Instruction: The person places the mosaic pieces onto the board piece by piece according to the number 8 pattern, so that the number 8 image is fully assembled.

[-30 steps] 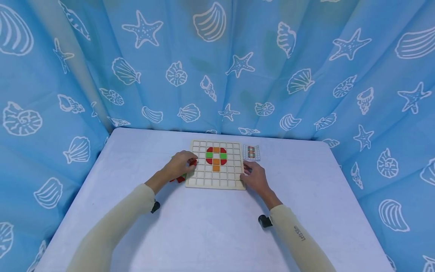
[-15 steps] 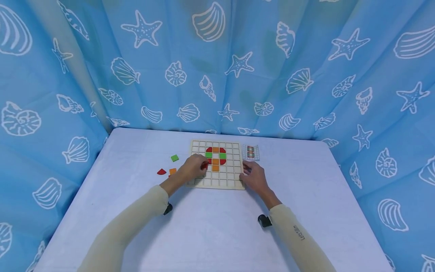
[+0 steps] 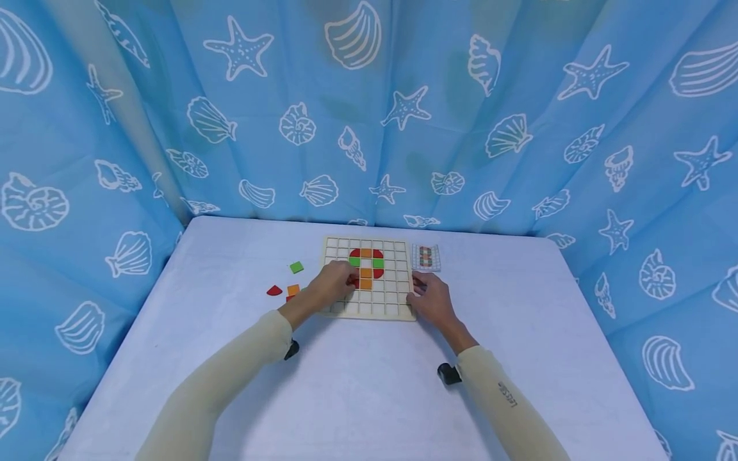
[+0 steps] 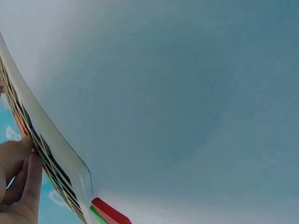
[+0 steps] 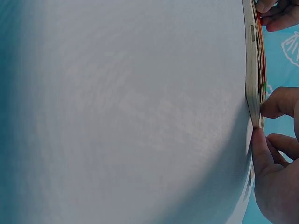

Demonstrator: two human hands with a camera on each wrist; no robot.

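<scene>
A wooden grid board [image 3: 392,302] lies on the table with red, green and orange tiles [image 3: 377,263] set in its upper middle cells. My left hand [image 3: 332,283] reaches over the board's left half and pinches a red tile [image 3: 354,284] down at the grid, just left of the lower orange tile [image 3: 366,283]. In the left wrist view, thumb and fingers [image 4: 32,179] meet around a bit of red at the grid's surface. My right hand [image 3: 432,298] grips the board's right edge; the right wrist view has its thumb [image 5: 280,101] on top and a finger against the side.
Left of the board lie a loose green tile [image 3: 296,267], a red quarter-round tile [image 3: 274,291] and an orange tile [image 3: 293,290], with another red one partly behind the left wrist. A pattern card [image 3: 426,257] sits by the board's upper right. A blue shell-print curtain [image 3: 357,115] surrounds the table.
My left hand has moved right from the loose tiles onto the board, carrying the red tile down beside the lower orange one. My right hand has stayed at the board's edge.
</scene>
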